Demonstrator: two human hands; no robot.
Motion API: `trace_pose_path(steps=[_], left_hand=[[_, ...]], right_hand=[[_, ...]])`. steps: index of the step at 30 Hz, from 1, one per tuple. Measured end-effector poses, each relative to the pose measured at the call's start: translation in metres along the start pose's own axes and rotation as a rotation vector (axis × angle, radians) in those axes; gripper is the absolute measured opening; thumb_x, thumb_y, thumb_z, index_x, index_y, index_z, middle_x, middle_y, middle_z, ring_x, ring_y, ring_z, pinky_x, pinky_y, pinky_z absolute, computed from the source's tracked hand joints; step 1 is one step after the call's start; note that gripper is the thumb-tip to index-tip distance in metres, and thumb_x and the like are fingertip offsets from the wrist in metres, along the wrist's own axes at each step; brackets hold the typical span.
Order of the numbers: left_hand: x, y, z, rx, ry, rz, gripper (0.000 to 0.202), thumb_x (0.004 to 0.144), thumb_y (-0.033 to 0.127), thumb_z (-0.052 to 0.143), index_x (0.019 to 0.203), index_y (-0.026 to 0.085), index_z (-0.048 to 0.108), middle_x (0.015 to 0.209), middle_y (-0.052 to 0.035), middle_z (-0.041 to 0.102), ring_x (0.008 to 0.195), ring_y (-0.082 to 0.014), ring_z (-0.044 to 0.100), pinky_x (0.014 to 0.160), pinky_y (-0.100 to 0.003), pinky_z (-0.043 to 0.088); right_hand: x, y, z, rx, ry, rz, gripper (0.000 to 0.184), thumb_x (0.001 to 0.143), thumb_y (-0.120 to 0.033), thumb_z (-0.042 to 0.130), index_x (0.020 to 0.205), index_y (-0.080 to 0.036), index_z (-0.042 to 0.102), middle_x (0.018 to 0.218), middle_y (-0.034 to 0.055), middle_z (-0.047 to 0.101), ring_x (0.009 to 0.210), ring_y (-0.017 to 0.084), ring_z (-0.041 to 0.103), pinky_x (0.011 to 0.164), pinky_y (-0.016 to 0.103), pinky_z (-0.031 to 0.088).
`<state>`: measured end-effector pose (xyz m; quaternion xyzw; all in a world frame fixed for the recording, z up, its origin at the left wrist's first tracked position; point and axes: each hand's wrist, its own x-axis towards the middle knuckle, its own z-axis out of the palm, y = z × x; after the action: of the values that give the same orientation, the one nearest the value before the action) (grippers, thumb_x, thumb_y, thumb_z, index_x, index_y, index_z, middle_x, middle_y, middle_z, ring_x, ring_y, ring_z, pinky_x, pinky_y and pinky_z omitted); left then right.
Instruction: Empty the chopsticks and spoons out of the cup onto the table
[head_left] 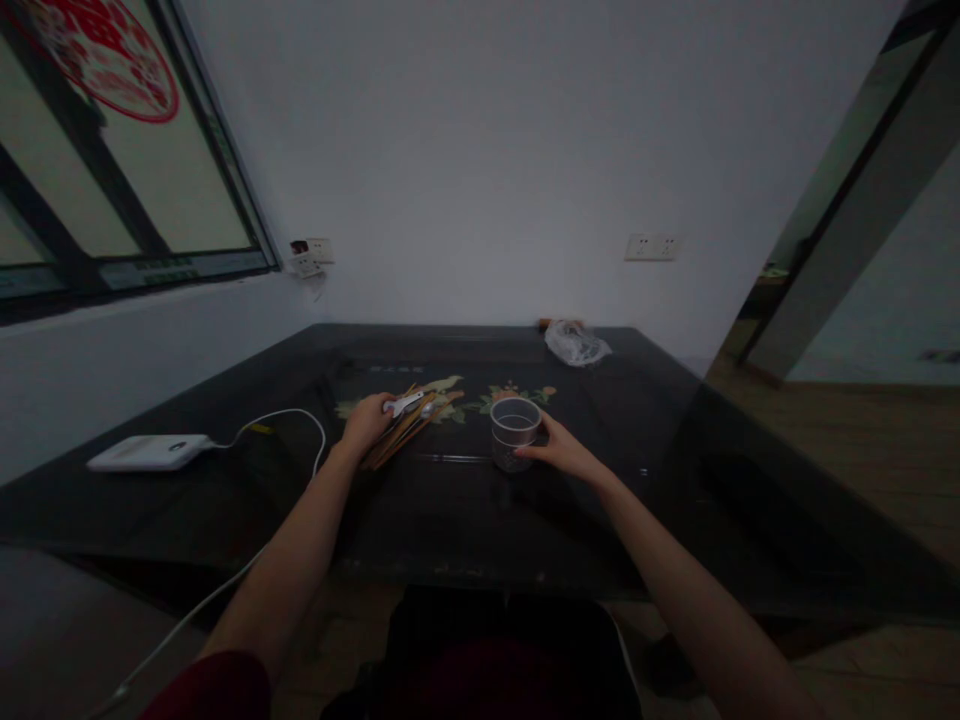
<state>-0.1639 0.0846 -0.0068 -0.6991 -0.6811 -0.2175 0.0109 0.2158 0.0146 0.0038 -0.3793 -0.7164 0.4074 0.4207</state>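
Note:
A bundle of wooden chopsticks (pixel 401 440) lies on the dark table, left of the middle. A shiny spoon (pixel 427 410) is among them. At the bundle's upper left, my left hand (pixel 367 422) has its fingers closed on a flat, pale utensil (pixel 405 404), whose exact kind is hard to make out. To the right, a grey metal cup (pixel 514 440) stands upright with its mouth up. My right hand (pixel 559 448) grips the cup from its right side, with the thumb across the front. The fingers behind the cup are hidden.
The dark, glossy table (pixel 450 520) has a printed flower pattern. A white power bank (pixel 154 452) with a white cable (pixel 289 412) lies on the left. The cable runs past my left forearm. A crumpled clear plastic bag (pixel 576 343) sits at the far edge by the wall.

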Motion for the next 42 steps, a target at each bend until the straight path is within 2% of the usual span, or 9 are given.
trace_pose_path(steps=[8, 13, 21, 29, 33, 37, 42], left_hand=[[0.001, -0.006, -0.001, -0.013, -0.082, -0.037, 0.041, 0.082, 0.03, 0.05, 0.121, 0.017, 0.058, 0.114, -0.0101, 0.064, 0.099, -0.0228, 0.061, 0.08, -0.027, 0.045], [0.005, -0.011, 0.003, -0.016, -0.113, -0.051, 0.042, 0.083, 0.031, 0.048, 0.12, 0.013, 0.058, 0.115, -0.0121, 0.064, 0.102, -0.0232, 0.06, 0.085, -0.028, 0.044], [0.008, -0.014, 0.006, -0.03, -0.123, -0.03, 0.043, 0.076, 0.021, 0.049, 0.117, 0.012, 0.061, 0.115, -0.0127, 0.064, 0.104, -0.0237, 0.059, 0.09, -0.029, 0.043], [0.005, -0.01, -0.002, -0.072, -0.119, -0.08, 0.036, 0.075, 0.014, 0.05, 0.108, 0.015, 0.064, 0.109, -0.0097, 0.067, 0.1, -0.0224, 0.061, 0.086, -0.028, 0.046], [0.005, -0.01, -0.003, -0.084, -0.132, -0.09, 0.035, 0.076, 0.016, 0.051, 0.109, 0.016, 0.063, 0.108, -0.009, 0.068, 0.098, -0.0211, 0.062, 0.084, -0.027, 0.046], [0.004, -0.004, -0.004, -0.094, -0.153, -0.104, 0.033, 0.079, 0.022, 0.052, 0.108, 0.012, 0.065, 0.109, -0.0118, 0.068, 0.098, -0.0226, 0.063, 0.083, -0.027, 0.046], [0.002, 0.002, -0.004, -0.106, -0.144, -0.045, 0.036, 0.085, 0.034, 0.048, 0.107, 0.013, 0.067, 0.108, -0.0115, 0.068, 0.097, -0.0241, 0.063, 0.082, -0.029, 0.046]], right_hand=[[-0.001, 0.001, -0.001, -0.014, 0.003, -0.039, 0.076, 0.06, -0.031, 0.081, 0.127, -0.017, 0.048, 0.128, 0.0127, 0.056, 0.119, 0.026, 0.051, 0.105, 0.042, 0.036], [-0.001, 0.0, -0.001, 0.003, -0.003, -0.035, 0.077, 0.06, -0.031, 0.08, 0.128, -0.016, 0.047, 0.129, 0.0128, 0.055, 0.121, 0.026, 0.05, 0.107, 0.041, 0.034], [-0.001, 0.0, -0.002, -0.004, -0.002, -0.039, 0.076, 0.06, -0.031, 0.08, 0.128, -0.018, 0.048, 0.128, 0.0116, 0.056, 0.121, 0.026, 0.051, 0.107, 0.043, 0.034], [-0.002, -0.002, -0.001, -0.018, -0.001, -0.037, 0.077, 0.06, -0.031, 0.08, 0.128, -0.017, 0.048, 0.129, 0.0124, 0.055, 0.122, 0.027, 0.049, 0.107, 0.043, 0.033], [-0.002, -0.004, 0.0, -0.02, 0.001, -0.031, 0.077, 0.06, -0.031, 0.08, 0.129, -0.016, 0.047, 0.129, 0.0128, 0.056, 0.122, 0.027, 0.049, 0.108, 0.044, 0.032], [-0.002, -0.005, -0.001, -0.019, -0.003, -0.04, 0.077, 0.06, -0.031, 0.08, 0.128, -0.016, 0.048, 0.128, 0.0125, 0.056, 0.121, 0.027, 0.05, 0.108, 0.043, 0.032], [-0.002, -0.004, -0.001, -0.034, 0.004, -0.041, 0.077, 0.06, -0.031, 0.08, 0.129, -0.017, 0.047, 0.128, 0.0125, 0.056, 0.121, 0.026, 0.051, 0.107, 0.043, 0.034]])
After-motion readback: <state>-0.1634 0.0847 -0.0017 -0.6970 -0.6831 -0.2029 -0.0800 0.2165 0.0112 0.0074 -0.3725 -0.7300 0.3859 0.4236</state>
